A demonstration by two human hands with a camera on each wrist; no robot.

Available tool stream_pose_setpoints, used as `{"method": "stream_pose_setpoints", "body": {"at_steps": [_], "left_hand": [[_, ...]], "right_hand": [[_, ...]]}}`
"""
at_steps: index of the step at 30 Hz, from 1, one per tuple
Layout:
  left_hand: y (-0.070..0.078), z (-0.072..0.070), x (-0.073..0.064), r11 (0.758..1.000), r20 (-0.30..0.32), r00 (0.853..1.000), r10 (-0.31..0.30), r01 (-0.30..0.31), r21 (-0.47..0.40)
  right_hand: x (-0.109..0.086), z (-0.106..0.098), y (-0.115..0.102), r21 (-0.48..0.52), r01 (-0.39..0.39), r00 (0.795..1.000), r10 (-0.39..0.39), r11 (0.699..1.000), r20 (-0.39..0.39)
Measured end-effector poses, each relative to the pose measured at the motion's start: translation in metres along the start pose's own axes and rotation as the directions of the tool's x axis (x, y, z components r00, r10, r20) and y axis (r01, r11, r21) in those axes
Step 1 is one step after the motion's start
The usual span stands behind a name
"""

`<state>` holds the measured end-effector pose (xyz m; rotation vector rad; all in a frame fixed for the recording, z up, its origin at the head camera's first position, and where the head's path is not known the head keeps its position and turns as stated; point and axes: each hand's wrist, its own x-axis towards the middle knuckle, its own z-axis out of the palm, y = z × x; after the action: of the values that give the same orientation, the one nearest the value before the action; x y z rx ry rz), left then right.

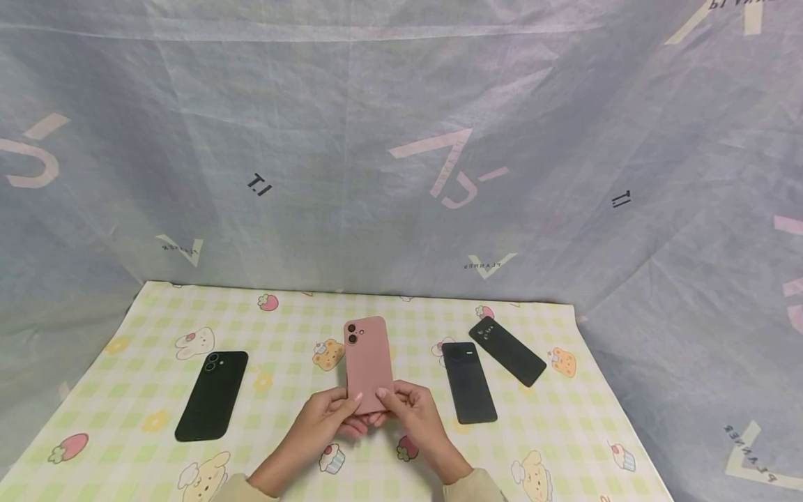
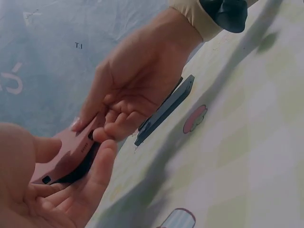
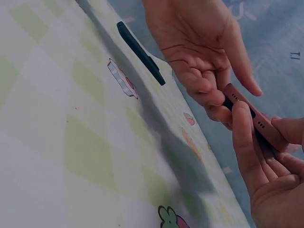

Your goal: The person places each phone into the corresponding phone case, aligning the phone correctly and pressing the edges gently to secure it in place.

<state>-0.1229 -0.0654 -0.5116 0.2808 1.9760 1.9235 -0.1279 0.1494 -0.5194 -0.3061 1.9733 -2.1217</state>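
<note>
A pink phone [image 1: 369, 362] with two rear camera lenses is held up over the middle of the table, its back in sight in the head view. At its lower left corner the left hand [image 1: 327, 413] grips it, thumb on the back and fingers underneath. My right hand [image 1: 414, 413] holds the lower right corner in the same way. In the right wrist view, the phone's bottom edge [image 3: 260, 124] shows small holes, and a dark side lies beneath the pink. The left wrist view shows fingers of both hands meeting under that edge.
On the left lies a black phone [image 1: 213, 396], back up. To the right are a dark phone [image 1: 470, 383] and, behind it, a slanted black phone [image 1: 508, 352]. A green checked cloth [image 1: 282, 335] covers the table; a grey curtain [image 1: 314, 139] hangs behind.
</note>
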Motion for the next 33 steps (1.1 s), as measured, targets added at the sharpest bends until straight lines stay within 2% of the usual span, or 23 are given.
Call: {"method": "stream_pose_setpoints", "body": {"at_steps": [4,10,19,33], "left_hand": [[0.0022,0.001,-0.0002,0.999,-0.042,0.999,-0.002,0.004,0.04],[0.0012,0.0004,-0.0006,0.999,-0.066,0.998,0.012,-0.009,0.052],[0.0009,-0.0024,-0.0012,0.998,-0.047,0.998,0.046,-0.044,0.049],[-0.0042,-0.0048,0.0005,0.999,-0.02,0.999,0.044,-0.044,0.027]], "right_hand": [[0.001,0.0017,0.0004,-0.003,0.012,1.0,-0.012,1.0,0.003],[0.0014,0.0025,-0.0002,0.017,0.019,1.0,-0.02,1.0,0.017],[0.0012,0.0015,-0.0005,-0.008,-0.006,1.0,0.006,1.0,0.026],[0.0011,0.0012,0.0026,0.008,-0.014,1.0,0.014,1.0,0.021]]}}
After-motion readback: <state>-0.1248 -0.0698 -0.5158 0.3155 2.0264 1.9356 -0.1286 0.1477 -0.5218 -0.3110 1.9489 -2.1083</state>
